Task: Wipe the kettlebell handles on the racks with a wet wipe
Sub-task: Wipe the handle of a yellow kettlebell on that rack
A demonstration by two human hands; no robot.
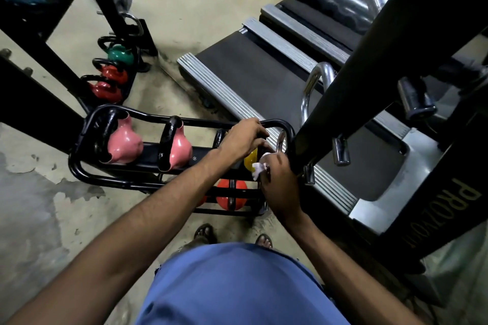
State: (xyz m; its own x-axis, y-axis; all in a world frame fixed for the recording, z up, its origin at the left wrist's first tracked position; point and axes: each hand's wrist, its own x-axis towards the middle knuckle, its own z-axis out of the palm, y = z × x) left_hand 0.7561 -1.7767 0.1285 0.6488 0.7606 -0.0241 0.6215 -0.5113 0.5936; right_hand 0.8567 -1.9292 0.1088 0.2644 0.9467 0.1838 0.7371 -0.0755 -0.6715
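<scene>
Black rack [79,155]: we count two pink kettlebells [124,141] and one yellow kettlebell [250,160] above, one orange kettlebell [224,196] below. Our left hand [244,137] curls its fingers over the yellow one; our right hand [280,187] pinches the wet wipe [257,169] beside it.

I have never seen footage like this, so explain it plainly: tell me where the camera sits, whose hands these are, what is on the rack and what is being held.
There is no machine here. A person wears one camera on the head, looking down, so you see their own arms, blue shirt and feet. In front stands a low black rack on a gym floor. It carries two pink kettlebells, a yellow kettlebell and, lower down, an orange kettlebell. The right hand grips a white wipe beside the yellow kettlebell. The left hand lies over that end of the rack; what its fingers hold is hidden. A treadmill stands behind.
</scene>
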